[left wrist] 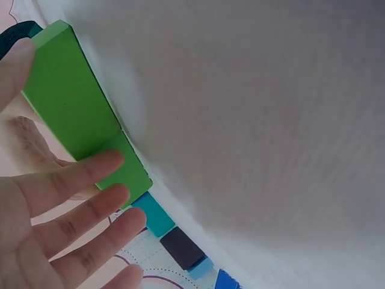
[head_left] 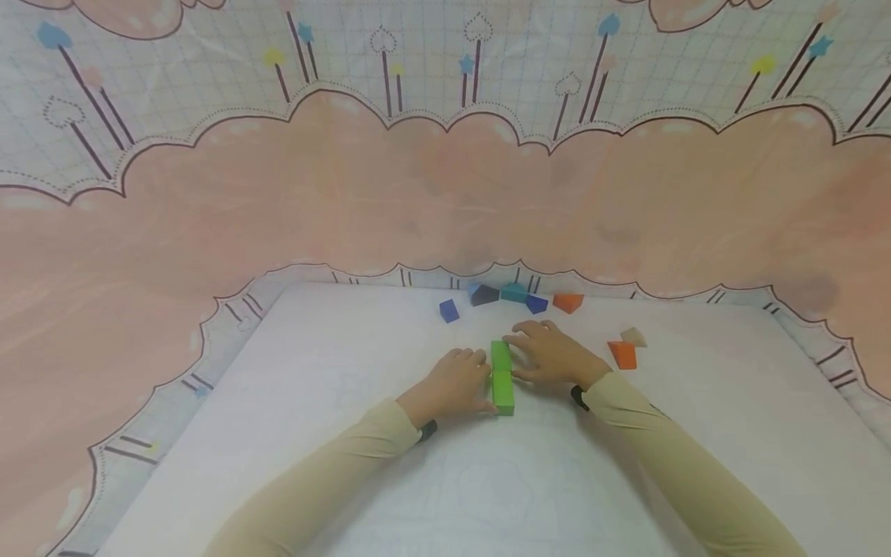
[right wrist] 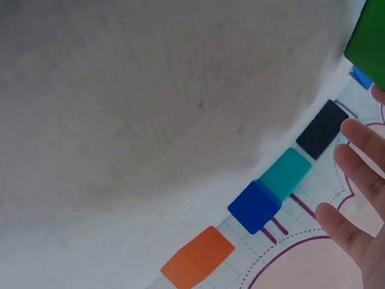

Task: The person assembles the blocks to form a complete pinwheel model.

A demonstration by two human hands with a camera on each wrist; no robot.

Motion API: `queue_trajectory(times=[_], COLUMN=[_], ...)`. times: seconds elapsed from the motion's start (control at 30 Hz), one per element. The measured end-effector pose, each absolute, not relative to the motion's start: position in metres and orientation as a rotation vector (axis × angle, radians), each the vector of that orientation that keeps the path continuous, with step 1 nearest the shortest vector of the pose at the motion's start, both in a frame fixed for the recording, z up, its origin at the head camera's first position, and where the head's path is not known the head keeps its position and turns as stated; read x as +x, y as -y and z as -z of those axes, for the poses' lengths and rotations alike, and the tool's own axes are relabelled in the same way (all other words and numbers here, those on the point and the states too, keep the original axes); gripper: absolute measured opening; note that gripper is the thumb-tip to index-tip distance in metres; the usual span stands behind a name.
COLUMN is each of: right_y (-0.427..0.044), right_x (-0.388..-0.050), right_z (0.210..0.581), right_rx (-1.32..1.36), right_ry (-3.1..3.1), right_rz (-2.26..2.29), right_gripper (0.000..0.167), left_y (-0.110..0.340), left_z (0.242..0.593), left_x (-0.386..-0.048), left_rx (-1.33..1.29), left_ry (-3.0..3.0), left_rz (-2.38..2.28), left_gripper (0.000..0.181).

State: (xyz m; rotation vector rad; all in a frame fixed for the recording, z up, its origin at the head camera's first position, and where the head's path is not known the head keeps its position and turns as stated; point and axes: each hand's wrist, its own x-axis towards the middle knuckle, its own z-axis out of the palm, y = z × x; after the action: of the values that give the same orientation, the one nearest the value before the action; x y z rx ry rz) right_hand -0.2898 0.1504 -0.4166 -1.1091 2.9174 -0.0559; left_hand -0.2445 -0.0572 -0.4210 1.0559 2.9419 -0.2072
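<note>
Flanking the near green block [head_left: 503, 393] and far green block [head_left: 500, 356], which meet end to end, your left hand [head_left: 454, 384] lies at nine o'clock and your right hand [head_left: 555, 354] at three, both with fingers loosely extended; a teal block [head_left: 513, 292] sits at twelve.

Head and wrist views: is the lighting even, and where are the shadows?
Head view: hazy, soft light, with faint shadows under the long beige fabric sleeves on the flat white tabletop; left wrist view: grey tabletop, darkest upper right; right wrist view: darkest upper left.
</note>
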Motion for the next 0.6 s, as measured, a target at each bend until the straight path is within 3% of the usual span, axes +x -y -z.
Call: queue_trajectory(times=[0.3,0.6], right_y=[-0.15,-0.1494], right_x=[-0.287,-0.2867], right_z=[0.414,0.4163], right_rx=[-1.096,-1.106], right_ry=[-2.907,-2.899], right_rz=[0.084,0.108], right_gripper=[0.059,0.058], left_y=[0.0584,0.0604], left_z=[0.4173,0.4172], left_x=[-0.242,-0.2399], left_rx=[1.079,1.064], left_ry=[-2.919,-2.909], left_rz=[0.169,0.136], left_gripper=[0.055,0.061])
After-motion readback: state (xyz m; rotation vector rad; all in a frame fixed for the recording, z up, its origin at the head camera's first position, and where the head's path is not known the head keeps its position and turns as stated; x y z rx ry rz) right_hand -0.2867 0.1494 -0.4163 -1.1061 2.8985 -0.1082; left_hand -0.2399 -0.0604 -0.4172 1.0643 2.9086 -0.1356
